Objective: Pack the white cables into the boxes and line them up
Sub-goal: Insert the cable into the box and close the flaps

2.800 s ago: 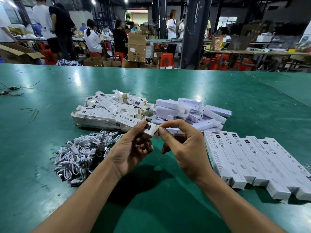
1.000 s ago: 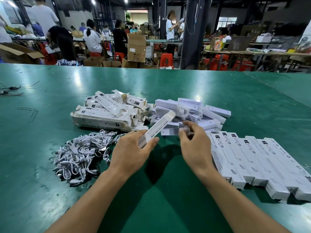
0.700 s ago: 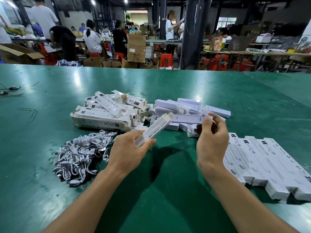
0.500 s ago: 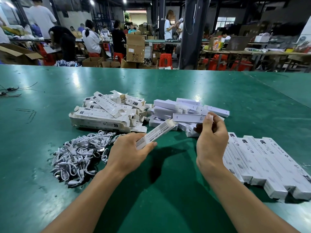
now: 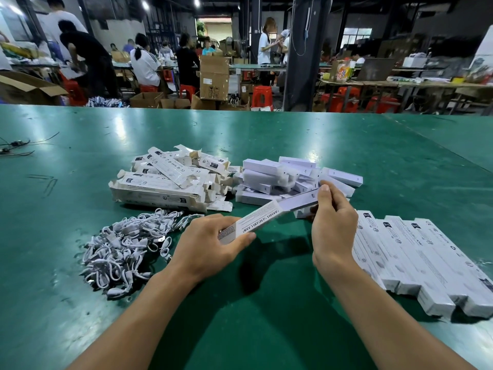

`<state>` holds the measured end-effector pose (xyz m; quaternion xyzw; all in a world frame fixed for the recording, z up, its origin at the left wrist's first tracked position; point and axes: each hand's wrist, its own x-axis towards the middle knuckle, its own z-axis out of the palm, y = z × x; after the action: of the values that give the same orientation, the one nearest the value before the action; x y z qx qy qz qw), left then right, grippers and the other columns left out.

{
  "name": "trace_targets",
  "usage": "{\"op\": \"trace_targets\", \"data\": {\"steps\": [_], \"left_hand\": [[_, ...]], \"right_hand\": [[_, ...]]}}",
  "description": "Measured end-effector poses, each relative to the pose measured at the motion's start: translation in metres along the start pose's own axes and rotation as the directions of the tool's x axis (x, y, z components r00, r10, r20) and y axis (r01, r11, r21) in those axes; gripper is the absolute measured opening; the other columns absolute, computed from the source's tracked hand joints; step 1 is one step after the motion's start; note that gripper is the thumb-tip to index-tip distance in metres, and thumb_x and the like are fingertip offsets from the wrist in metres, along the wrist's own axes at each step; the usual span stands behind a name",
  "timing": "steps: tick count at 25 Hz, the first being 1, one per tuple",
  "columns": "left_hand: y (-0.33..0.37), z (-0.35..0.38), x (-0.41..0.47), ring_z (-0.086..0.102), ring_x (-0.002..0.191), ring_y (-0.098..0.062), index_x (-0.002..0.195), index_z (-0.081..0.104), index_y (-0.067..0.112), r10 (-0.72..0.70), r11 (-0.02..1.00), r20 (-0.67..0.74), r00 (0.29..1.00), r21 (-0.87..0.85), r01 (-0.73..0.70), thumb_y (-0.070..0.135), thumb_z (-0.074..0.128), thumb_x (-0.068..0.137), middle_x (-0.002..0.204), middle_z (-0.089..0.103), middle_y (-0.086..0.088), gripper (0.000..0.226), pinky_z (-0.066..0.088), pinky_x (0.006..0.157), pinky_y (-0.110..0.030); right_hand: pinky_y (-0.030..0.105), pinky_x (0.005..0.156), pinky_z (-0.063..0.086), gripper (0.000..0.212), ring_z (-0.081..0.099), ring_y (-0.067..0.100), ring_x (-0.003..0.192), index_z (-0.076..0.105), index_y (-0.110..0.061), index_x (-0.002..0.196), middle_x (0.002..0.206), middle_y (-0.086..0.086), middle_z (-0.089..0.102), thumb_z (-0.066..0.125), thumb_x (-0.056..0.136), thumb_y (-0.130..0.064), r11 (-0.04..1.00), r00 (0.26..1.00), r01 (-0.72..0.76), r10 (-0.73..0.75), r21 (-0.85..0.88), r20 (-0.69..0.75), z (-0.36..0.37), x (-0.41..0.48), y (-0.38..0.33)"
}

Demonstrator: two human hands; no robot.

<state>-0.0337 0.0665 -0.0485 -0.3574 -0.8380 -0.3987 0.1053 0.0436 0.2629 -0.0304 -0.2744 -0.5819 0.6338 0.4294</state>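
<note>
Your left hand (image 5: 205, 247) grips one printed box (image 5: 256, 222). Your right hand (image 5: 333, 228) pinches one plain box (image 5: 301, 201) at its mouth. About five lined-up boxes (image 5: 416, 257) lie lower right.

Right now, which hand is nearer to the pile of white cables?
Left. The left hand, gripping a printed box, is just right of the cable pile; the right hand, gripping a plain box, is farther right, beside the lined-up boxes.
</note>
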Motion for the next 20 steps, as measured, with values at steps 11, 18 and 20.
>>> {"op": "trace_targets", "data": {"steps": [11,18,20], "left_hand": [[0.008,0.004,-0.004,0.064,0.081,-0.010,0.114,0.075,0.032,0.024,0.999,-0.018,1.000,-0.024,-0.025,0.060,0.062,0.081,0.092,0.072,0.009,0.045,0.055,0.072,-0.038],[0.009,0.005,-0.003,0.064,0.080,-0.005,0.108,0.075,0.031,0.013,0.998,-0.060,0.998,-0.060,-0.017,0.056,0.066,0.082,0.088,0.071,0.013,0.037,0.053,0.072,-0.034],[0.012,0.007,-0.005,0.064,0.081,-0.004,0.108,0.075,0.030,0.024,0.996,-0.057,0.998,-0.080,-0.029,0.053,0.068,0.082,0.090,0.071,0.014,0.035,0.054,0.073,-0.032]], "right_hand": [[0.005,0.064,0.042,0.015,0.060,-0.007,0.071,0.067,-0.029,0.085,0.087,-0.010,0.069,0.069,0.095,-0.040,0.972,0.978,0.160,-0.133,-0.170,0.163,0.006,-0.020,0.002],[0.031,0.076,0.052,0.029,0.057,0.004,0.070,0.070,-0.022,0.076,0.083,-0.004,0.068,0.067,0.096,-0.043,0.982,0.939,0.138,-0.089,-0.126,0.333,0.011,-0.024,0.005],[0.036,0.080,0.053,0.030,0.057,0.005,0.073,0.070,-0.027,0.069,0.086,-0.001,0.064,0.068,0.096,-0.039,0.981,0.915,0.150,-0.091,-0.120,0.393,0.010,-0.023,0.002]]}}
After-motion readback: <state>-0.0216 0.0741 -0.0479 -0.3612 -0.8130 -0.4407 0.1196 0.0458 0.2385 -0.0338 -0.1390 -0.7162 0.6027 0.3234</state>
